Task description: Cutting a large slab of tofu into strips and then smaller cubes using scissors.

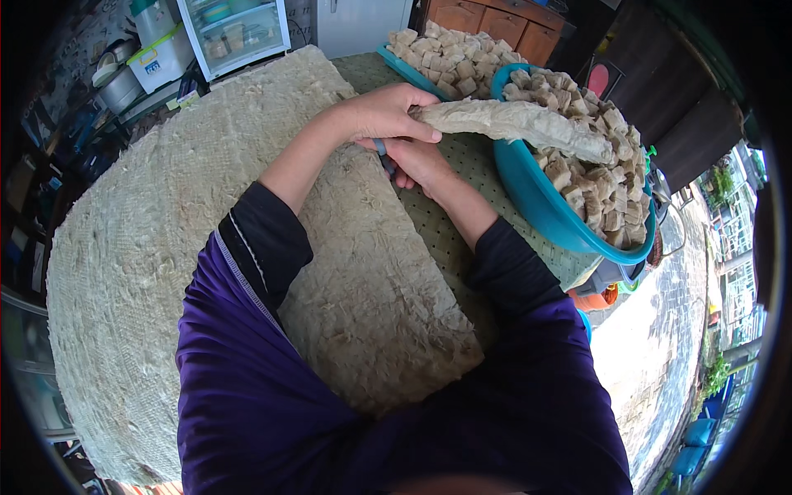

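Note:
A thick slab of pale fibrous wool, probably rockwool, lies flat in front of me and stretches far to the left. My left hand grips one end of a long strip of the same wool, which arches rightward over a teal basin. Just beneath it, my right hand is closed around the grey handle of a cutting tool, likely scissors, at the slab's right edge. The tool's blades are hidden by the slab and my left hand.
Cut wool cubes fill the teal basin and a teal tray behind it. Both stand on a woven green mat. A glass-door cabinet, a white plastic box and wooden drawers line the back.

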